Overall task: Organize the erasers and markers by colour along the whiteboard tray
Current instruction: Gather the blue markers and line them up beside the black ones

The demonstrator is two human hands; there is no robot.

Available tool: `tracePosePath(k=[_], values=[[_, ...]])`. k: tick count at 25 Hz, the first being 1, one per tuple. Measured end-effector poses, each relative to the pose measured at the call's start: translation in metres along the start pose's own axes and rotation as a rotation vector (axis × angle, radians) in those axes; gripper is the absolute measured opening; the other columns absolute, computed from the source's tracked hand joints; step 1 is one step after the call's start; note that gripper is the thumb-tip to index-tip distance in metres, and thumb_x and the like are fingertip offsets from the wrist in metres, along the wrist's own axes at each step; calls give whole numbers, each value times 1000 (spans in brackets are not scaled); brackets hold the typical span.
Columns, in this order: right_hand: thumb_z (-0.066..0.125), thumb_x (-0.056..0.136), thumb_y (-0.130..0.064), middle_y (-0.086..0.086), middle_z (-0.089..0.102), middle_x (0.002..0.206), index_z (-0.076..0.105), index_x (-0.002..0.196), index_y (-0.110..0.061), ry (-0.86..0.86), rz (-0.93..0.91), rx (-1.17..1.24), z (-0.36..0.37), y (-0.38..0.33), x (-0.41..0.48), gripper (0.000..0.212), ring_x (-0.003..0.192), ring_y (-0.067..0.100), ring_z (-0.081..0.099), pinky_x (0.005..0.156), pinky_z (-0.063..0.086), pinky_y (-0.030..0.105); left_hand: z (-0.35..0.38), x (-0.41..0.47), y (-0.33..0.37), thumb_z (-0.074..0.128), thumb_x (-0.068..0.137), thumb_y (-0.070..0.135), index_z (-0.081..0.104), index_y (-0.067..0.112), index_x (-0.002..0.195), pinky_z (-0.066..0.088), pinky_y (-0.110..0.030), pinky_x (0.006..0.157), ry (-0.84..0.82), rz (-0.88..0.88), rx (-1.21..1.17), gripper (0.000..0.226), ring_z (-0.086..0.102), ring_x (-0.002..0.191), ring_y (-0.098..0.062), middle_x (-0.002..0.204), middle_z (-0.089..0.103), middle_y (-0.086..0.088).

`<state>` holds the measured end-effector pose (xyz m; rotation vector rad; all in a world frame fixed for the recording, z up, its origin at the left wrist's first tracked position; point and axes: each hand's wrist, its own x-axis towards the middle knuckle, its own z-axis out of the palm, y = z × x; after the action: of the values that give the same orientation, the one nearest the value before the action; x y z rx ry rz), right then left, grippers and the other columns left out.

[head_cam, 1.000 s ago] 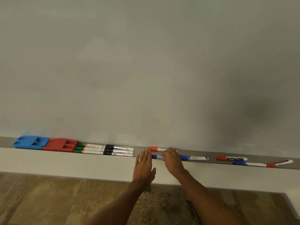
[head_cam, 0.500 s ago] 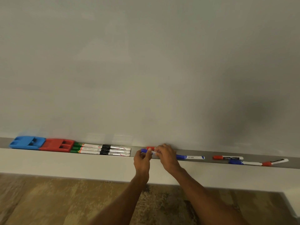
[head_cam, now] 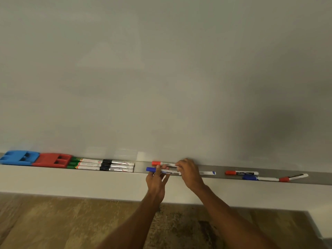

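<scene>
On the grey whiteboard tray (head_cam: pixel 206 168) a blue eraser (head_cam: pixel 18 157) and a red eraser (head_cam: pixel 52 160) lie at the far left, with three green-capped markers (head_cam: pixel 104 164) beside them. My left hand (head_cam: pixel 156 180) pinches a blue-capped marker (head_cam: pixel 152 169) at mid-tray. My right hand (head_cam: pixel 188 172) grips the other end of that marker and touches the red-capped marker (head_cam: pixel 159 163) behind it. Another blue marker (head_cam: pixel 209 173) pokes out to the right of my right hand.
Further right on the tray lie a red-capped marker (head_cam: pixel 240 173), a blue-capped marker (head_cam: pixel 255 178) and a tilted red-capped marker (head_cam: pixel 292 177). The whiteboard (head_cam: pixel 161 78) rises behind. A white ledge (head_cam: pixel 89 182) runs below the tray, with brown floor (head_cam: pixel 53 221) under it.
My left hand went from flat below the tray to pinching the blue-capped marker. Both hands slid that marker leftward, so its cap now sticks out left of my left hand.
</scene>
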<state>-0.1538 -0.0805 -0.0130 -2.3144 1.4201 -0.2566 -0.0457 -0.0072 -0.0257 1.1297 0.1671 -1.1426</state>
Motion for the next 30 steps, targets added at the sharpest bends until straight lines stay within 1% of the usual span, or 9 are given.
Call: tracePosePath(k=[3, 5, 11, 13, 16, 20, 24, 27, 30], values=[[58, 92, -16, 9, 63, 116, 64, 115, -11, -16, 36, -106, -9, 32, -6, 24, 108, 21, 54, 93, 47, 30, 8, -3, -8, 52, 97, 16, 53, 0, 126, 54, -44, 81, 21, -9, -44, 33, 68, 94, -29, 101, 69, -15], [56, 93, -18, 8, 61, 118, 63, 115, -13, -62, 39, -177, -14, 46, -9, 24, 110, 22, 52, 92, 45, 30, 13, -5, -14, 52, 97, 15, 52, 1, 127, 54, -45, 81, 21, -14, -59, 33, 68, 92, -28, 100, 69, -14], [62, 89, -19, 11, 58, 120, 60, 117, -13, -192, 17, -320, -16, 65, -8, 29, 112, 25, 51, 92, 46, 32, 23, -9, -30, 52, 96, 14, 53, 0, 127, 51, -47, 86, 31, -13, -58, 33, 65, 100, -32, 112, 65, -20], [63, 88, -19, 11, 57, 120, 59, 117, -11, -191, 8, -347, -15, 65, -6, 31, 111, 24, 52, 93, 47, 31, 24, -9, -33, 54, 95, 11, 55, -1, 124, 52, -48, 87, 32, -15, -42, 31, 66, 98, -32, 112, 65, -21], [64, 86, -19, 12, 58, 119, 55, 118, -9, -162, 8, -346, -17, 64, -6, 34, 110, 24, 53, 93, 46, 32, 25, -8, -36, 59, 91, 3, 59, -2, 117, 50, -52, 95, 20, -12, -2, 26, 66, 99, -34, 111, 66, -22], [64, 85, -15, 9, 60, 121, 53, 115, -10, -34, -41, -245, -27, 62, -6, 32, 112, 24, 54, 90, 46, 33, 29, -8, -39, 61, 90, 2, 59, -3, 118, 52, -49, 93, -21, 13, 16, 29, 65, 106, -37, 112, 67, -23], [68, 84, -18, 10, 65, 105, 59, 100, -11, -15, -19, 39, -38, 51, -4, 20, 94, 22, 62, 77, 53, 30, 38, -11, -47, 61, 90, 5, 64, -1, 109, 52, -47, 94, -47, 20, 67, 20, 69, 95, -31, 105, 69, -20], [68, 84, -16, 11, 67, 99, 63, 96, -9, -21, -17, 153, -42, 48, -2, 15, 88, 23, 64, 77, 56, 33, 49, -14, -54, 58, 92, 6, 65, -1, 106, 54, -41, 89, -66, 18, 121, 17, 69, 87, -29, 100, 69, -19], [67, 85, -14, 13, 67, 99, 66, 96, -6, -36, -32, 205, -43, 50, 0, 13, 88, 24, 65, 78, 55, 31, 56, -16, -60, 56, 93, 7, 66, 1, 101, 55, -37, 84, -79, 10, 159, 14, 69, 84, -27, 96, 70, -18]])
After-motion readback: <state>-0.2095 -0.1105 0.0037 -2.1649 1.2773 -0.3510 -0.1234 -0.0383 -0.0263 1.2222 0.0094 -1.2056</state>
